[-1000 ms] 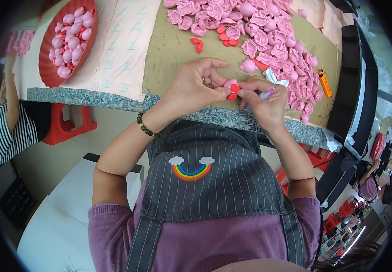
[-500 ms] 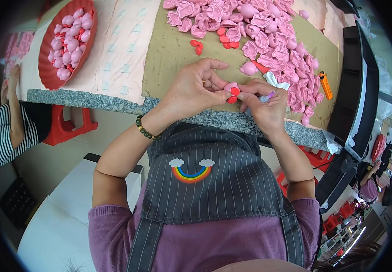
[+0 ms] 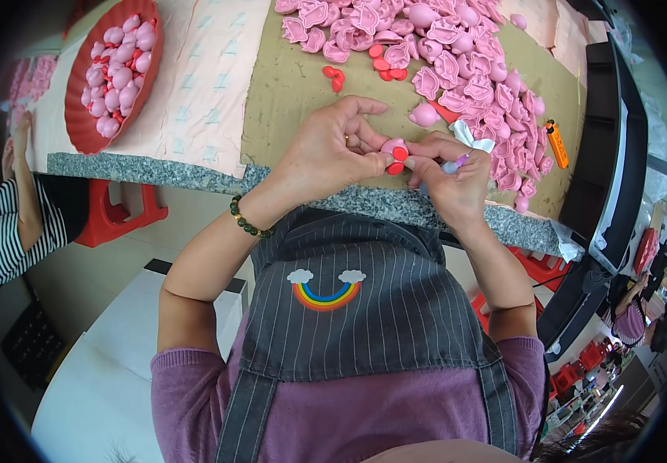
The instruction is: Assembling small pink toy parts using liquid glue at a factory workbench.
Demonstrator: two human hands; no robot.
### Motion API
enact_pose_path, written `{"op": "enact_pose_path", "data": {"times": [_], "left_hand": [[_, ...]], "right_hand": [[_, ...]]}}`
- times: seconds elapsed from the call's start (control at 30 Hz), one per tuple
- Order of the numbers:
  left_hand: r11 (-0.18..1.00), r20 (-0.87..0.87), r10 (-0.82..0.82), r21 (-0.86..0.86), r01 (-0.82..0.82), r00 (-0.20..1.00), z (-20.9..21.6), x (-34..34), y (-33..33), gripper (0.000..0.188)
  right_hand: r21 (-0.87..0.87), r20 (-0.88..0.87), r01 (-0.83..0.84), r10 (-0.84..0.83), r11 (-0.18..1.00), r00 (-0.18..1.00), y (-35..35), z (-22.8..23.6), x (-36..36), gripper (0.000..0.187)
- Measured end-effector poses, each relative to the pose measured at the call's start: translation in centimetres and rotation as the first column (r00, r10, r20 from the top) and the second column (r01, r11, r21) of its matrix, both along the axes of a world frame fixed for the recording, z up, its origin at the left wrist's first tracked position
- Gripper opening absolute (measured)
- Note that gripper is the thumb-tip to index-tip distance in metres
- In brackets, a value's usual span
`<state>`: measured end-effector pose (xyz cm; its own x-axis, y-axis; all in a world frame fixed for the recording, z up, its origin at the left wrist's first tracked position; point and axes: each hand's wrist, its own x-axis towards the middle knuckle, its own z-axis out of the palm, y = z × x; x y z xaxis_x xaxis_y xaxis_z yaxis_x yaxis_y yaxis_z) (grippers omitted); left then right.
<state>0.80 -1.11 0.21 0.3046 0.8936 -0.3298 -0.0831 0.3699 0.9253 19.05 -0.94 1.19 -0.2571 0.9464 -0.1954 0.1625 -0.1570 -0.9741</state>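
Near the table's front edge, my left hand (image 3: 322,154) is closed with thumb and fingers on a small rounded pink piece (image 3: 392,144). Two red discs (image 3: 400,154) sit against its side. Close on the right, my right hand (image 3: 455,179) pinches at the discs with thumb and finger. It also holds a slim translucent tube (image 3: 449,167) with a purple part; most of it is hidden by the fingers. Something white with flared ends (image 3: 472,137) shows just behind that hand. A loose pink piece (image 3: 424,115) lies beyond my fingertips.
A heap of pink moulded pieces (image 3: 445,69) covers the back right, with red pieces (image 3: 389,71) at its edge. An orange cutter (image 3: 556,144) lies at right beside a black case (image 3: 604,147). A red scalloped tray (image 3: 154,77) stands at left. Another person's arm (image 3: 25,177) is far left.
My hands keep almost the same pose around the pink piece. The view has shifted very slightly; nothing is taken up or let go.
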Motion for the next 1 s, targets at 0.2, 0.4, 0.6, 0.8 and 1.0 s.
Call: {"op": "enact_pose_path", "data": {"times": [0.2, 0.4, 0.6, 0.8, 1.0], "left_hand": [[1.0, -0.008, -0.006, 0.004, 0.007, 1.0, -0.1, 0.0, 0.0, 0.054], [1.0, -0.012, -0.017, 0.001, 0.017, 1.0, 0.0, -0.1, 0.2, 0.054], [1.0, 0.026, -0.022, -0.014, 0.022, 0.999, 0.3, -0.1, 0.1, 0.047], [0.999, 0.206, 0.028, 0.023, -0.033, 0.978, -0.3, 1.0, -1.1, 0.034], [0.888, -0.06, 0.179, 0.439, -0.135, 0.982, -0.7, 2.2, -1.2, 0.033]], "right_hand": [[0.009, -0.002, 0.001, -0.001, 1.0, 1.0, -0.1, -0.3, 0.1, 0.009], [0.014, -0.005, 0.004, -0.004, 1.0, 1.0, 0.1, -0.4, 0.0, 0.008], [0.003, 0.012, 0.016, -0.016, 1.0, 1.0, 0.0, -0.2, 0.0, 0.009], [-0.084, -0.202, 0.115, -0.13, 0.99, 0.971, -0.2, -0.8, -0.1, 0.014], [0.139, -0.22, 0.016, 0.015, 0.99, 0.975, -0.1, -1.1, 0.3, 0.024]]}}
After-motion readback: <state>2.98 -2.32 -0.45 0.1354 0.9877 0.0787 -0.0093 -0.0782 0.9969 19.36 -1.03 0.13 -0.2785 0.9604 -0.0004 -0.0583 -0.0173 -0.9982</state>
